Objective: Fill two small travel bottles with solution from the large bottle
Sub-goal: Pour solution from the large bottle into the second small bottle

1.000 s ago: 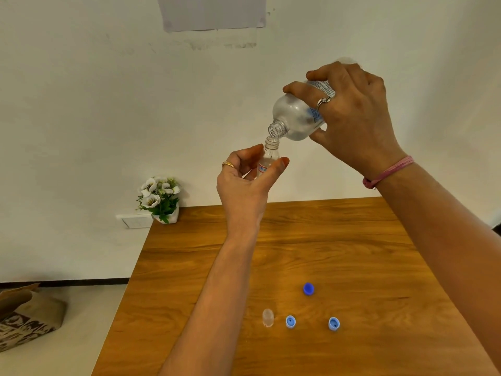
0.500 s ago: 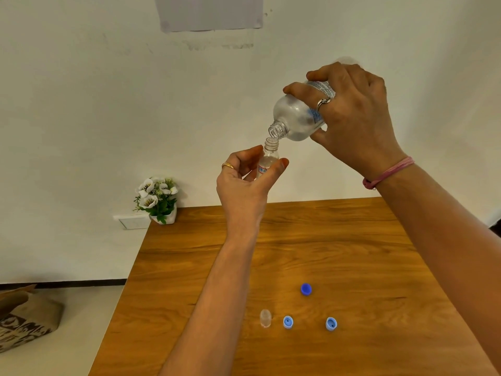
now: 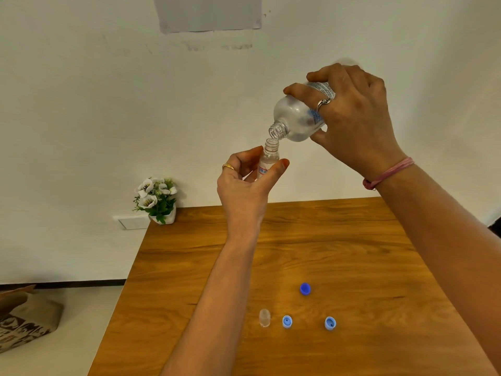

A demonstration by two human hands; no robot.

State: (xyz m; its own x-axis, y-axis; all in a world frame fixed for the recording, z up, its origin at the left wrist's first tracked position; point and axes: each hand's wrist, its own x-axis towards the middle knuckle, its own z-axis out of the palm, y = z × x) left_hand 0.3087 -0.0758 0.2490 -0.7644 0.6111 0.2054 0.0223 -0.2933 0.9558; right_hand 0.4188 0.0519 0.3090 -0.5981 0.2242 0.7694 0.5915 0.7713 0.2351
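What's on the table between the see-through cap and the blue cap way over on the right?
In the head view, one light blue cap sits between the clear cap and the right blue cap. The dark blue cap lies farther back, out of that row.

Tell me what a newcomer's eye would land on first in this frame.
Held up before the white wall, the right hand tips the large bottle neck-down over the open small travel bottle, which the left hand pinches upright. Below, on the wooden table, lie three blue caps and a small clear piece. A potted flower sits at the far left corner.
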